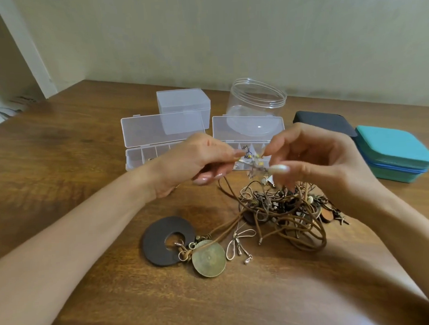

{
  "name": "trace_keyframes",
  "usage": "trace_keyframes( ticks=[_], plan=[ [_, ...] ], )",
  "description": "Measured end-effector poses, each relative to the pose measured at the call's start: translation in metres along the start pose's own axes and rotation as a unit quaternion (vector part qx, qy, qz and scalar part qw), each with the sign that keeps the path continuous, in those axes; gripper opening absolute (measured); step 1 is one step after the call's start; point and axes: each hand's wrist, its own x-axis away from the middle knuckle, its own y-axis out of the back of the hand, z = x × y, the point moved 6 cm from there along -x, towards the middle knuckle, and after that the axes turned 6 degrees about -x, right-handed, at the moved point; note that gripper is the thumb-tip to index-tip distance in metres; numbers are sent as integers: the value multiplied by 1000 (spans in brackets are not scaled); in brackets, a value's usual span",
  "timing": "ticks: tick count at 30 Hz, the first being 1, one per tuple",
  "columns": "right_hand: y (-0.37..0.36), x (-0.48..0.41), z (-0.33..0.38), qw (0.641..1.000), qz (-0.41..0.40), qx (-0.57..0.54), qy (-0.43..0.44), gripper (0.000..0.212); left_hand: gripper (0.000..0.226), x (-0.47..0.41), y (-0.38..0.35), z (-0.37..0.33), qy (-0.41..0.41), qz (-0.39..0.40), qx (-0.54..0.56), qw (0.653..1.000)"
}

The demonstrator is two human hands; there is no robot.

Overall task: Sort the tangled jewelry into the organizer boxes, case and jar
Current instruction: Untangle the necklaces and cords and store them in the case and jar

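A tangled pile of brown cords, chains and charms [284, 208] lies on the wooden table [72, 149]. A dark round wooden pendant [160, 241] and a brass disc pendant [208, 258] lie at its left. My left hand [198, 160] and my right hand [314, 158] are raised above the pile, and both pinch a small silvery piece with yellow beads [254, 164] between them. A brown cord hangs from it down to the pile. Behind the hands stand two open clear organizer boxes [158, 130] [246, 129], a shut clear box [183, 101] and a clear jar [257, 99].
A teal zip case [395, 152] and a dark case [327, 120] lie at the right. A plain wall runs behind the table. The table's front edge is close to me, under my forearms.
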Motion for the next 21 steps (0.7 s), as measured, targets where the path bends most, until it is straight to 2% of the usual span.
trace_keyframes(
  ticks=[3, 6, 9, 11, 15, 19, 21],
  plan=[
    [6, -1, -4, 998, -55, 30, -24, 16, 45, 1, 7, -9, -68, -75, -20, 995],
    [8, 0, -6, 985, -118, 119, -38, 26, 46, 4, 14, -13, -119, -143, -23, 982],
    [5, 3, -3, 954, -150, 258, -7, 23, 46, 8, 15, -15, -156, -189, -63, 967],
    [1, 4, 1, 939, -157, 305, 25, 14, 45, 10, 14, -18, -181, -211, -94, 956],
    [-5, 6, 3, 941, -160, 292, 56, 9, 44, 13, 10, -23, -217, -230, -166, 934],
    [-10, 9, -2, 954, -175, 233, 72, 6, 46, 13, 2, -22, -231, -224, -170, 931],
    [-14, 9, -5, 949, -183, 240, 89, 5, 46, 13, -2, -22, -234, -219, -160, 934]
  ],
)
